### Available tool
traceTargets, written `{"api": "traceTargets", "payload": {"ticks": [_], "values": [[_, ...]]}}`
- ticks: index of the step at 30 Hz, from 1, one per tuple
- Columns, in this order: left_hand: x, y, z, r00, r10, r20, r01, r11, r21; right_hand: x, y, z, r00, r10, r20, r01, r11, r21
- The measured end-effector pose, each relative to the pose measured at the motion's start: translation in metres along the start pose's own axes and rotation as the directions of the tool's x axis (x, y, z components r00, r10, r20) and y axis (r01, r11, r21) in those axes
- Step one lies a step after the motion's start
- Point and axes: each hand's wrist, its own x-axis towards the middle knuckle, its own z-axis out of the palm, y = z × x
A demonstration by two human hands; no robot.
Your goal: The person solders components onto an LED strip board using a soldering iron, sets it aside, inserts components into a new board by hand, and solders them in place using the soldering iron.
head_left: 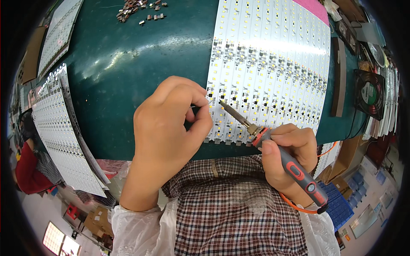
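Note:
A panel of white LED circuit-board strips (pixel 269 59) lies on the green tabletop, dotted with yellow LEDs and small black parts. My right hand (pixel 294 153) is closed round the grey and red handle of a soldering iron (pixel 294 168), whose tip points up and left onto the panel's left side. At the panel's left edge, my left hand (pixel 171 115) pinches a thin solder wire (pixel 193 106) between thumb and forefinger. The wire's end lies close to the iron's tip; whether they touch is too small to tell.
Small slide-switch-like components (pixel 132 9) are heaped at the far side of the green table (pixel 128 77). More LED panels (pixel 64 132) stand at the left edge. A black fan (pixel 369 94) and a dark bar (pixel 339 77) are at the right. An orange cord (pixel 299 209) trails from the iron.

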Motion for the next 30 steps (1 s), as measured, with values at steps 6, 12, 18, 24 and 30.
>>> {"api": "traceTargets", "payload": {"ticks": [6,12,18,24,30], "values": [[-0.0015,-0.0018,0.0,1.0,0.003,0.005,-0.003,1.0,-0.001,0.0031,-0.0016,0.0051,0.999,0.027,0.046,-0.029,0.999,0.042],[-0.0004,-0.0026,0.0028,1.0,0.028,-0.003,-0.028,0.999,0.021,0.0025,0.001,0.0065,0.999,0.018,0.031,-0.02,0.998,0.062],[0.0005,-0.0017,0.0011,1.0,0.018,0.019,-0.019,1.0,0.024,0.0012,0.0003,0.0066,1.0,0.007,0.021,-0.008,0.999,0.034],[0.0025,-0.0011,-0.0014,0.998,0.037,0.048,-0.04,0.997,0.06,0.0017,0.0001,0.0064,1.0,-0.001,0.031,0.0,0.999,0.051],[0.0041,-0.002,-0.0034,0.996,0.059,0.07,-0.064,0.996,0.068,0.0016,-0.001,0.0055,0.999,0.007,0.052,-0.008,1.0,0.019]]}}
